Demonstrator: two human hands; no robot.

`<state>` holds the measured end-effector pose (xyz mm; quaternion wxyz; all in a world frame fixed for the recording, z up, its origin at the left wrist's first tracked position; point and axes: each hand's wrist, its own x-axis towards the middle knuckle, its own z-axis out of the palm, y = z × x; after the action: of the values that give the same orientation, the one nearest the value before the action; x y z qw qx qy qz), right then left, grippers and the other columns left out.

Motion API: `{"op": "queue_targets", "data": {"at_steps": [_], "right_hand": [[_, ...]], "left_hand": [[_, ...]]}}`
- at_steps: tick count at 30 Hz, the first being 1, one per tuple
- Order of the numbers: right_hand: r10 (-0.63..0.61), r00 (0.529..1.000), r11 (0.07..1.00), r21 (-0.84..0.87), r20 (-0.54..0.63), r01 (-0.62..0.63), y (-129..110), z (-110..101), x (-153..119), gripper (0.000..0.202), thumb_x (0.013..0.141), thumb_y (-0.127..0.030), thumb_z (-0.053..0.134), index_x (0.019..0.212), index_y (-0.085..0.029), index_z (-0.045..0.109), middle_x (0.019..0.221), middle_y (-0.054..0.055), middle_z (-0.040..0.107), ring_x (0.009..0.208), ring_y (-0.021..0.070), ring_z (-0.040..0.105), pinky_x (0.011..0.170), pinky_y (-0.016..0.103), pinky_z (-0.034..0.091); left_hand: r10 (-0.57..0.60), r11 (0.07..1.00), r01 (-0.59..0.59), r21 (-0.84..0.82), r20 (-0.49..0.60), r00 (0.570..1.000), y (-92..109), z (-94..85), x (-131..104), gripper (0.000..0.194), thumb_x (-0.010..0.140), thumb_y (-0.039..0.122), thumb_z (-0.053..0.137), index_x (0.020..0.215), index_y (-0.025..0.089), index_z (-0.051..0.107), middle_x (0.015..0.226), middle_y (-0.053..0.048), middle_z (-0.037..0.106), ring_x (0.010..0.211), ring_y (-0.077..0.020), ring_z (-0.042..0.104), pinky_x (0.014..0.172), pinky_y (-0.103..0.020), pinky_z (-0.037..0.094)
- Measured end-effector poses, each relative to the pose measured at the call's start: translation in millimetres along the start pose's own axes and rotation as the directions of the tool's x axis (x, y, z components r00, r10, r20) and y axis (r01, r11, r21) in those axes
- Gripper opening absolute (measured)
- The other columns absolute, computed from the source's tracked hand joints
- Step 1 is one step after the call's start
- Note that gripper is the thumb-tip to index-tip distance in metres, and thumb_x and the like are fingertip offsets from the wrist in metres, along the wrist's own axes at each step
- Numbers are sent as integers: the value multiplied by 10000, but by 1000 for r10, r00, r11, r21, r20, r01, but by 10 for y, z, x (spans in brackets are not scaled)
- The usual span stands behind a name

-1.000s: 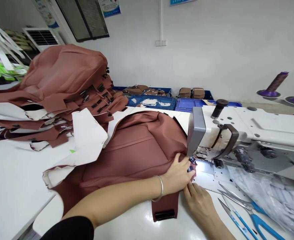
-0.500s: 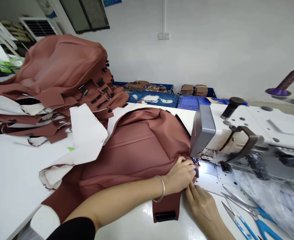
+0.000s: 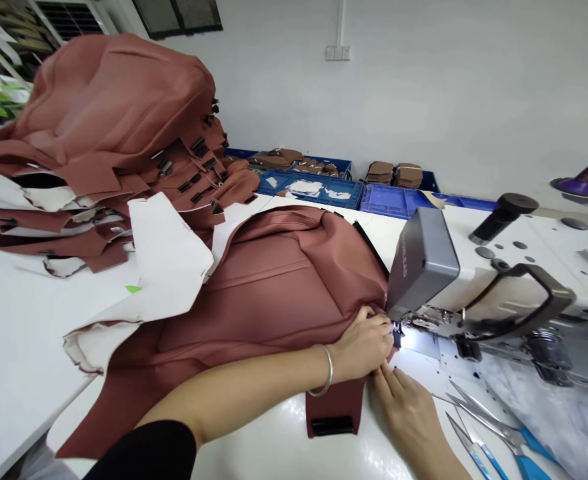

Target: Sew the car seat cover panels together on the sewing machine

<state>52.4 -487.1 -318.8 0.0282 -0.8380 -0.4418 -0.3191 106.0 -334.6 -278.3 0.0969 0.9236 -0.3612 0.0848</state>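
A reddish-brown leather seat cover [image 3: 269, 287] lies across the white table, its right edge beneath the head of a sewing machine [image 3: 424, 267]. My left hand [image 3: 367, 343], with a silver bangle at the wrist, is closed on the cover's edge just left of the lit needle area. Just below it, my right hand [image 3: 404, 400] has its fingers together at the same edge, fingertips touching my left hand. What lies under the fingers is partly hidden. A flap with a black strip [image 3: 333, 427] hangs toward me from the cover.
Scissors with blue handles [image 3: 521, 433] and blue-armed snips [image 3: 474, 447] lie at the lower right beside clear plastic [image 3: 549, 413]. A tall pile of similar covers [image 3: 119, 100] stands at the left. Blue crates [image 3: 344, 195] line the wall behind.
My view has shifted slightly, so the machine appears larger and further right. The cover's lower-left end has spread out, showing more brown. Both hands stay at the edge by the needle.
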Motion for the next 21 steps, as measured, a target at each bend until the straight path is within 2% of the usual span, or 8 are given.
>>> {"op": "queue_targets", "data": {"at_steps": [7,13,18,21], "right_hand": [[-55,995,998,-22,83,57,92,54,-5,306,862,-43,308,1030,19,557,1061,269,599,668,196,511,558,316,456],[-10,994,1000,17,110,8,122,96,-16,330,878,-62,299,1119,1,517,1148,244,577,726,200,536,567,295,470],[53,996,998,34,72,-55,127,104,-12,358,880,-53,300,1191,-22,473,1182,205,575,763,195,547,565,279,471],[56,995,998,20,77,-58,121,100,-10,348,885,-51,298,1182,-5,471,1182,216,572,755,192,548,564,278,471]], "left_hand": [[25,996,-26,-84,-15,1000,-125,55,88,121,796,197,614,728,136,533,872,-36,605,912,-195,460,782,-386,230],[16,993,-19,-115,-22,1000,-218,99,133,154,806,204,608,685,138,538,738,-30,613,864,-185,478,787,-366,236],[11,997,-14,-82,-42,999,-239,100,149,113,810,176,578,704,138,563,793,-46,627,913,-194,493,811,-374,240],[2,996,-5,-89,-34,999,-239,104,151,121,818,175,568,701,143,559,828,-49,635,941,-190,489,809,-377,245]]}}
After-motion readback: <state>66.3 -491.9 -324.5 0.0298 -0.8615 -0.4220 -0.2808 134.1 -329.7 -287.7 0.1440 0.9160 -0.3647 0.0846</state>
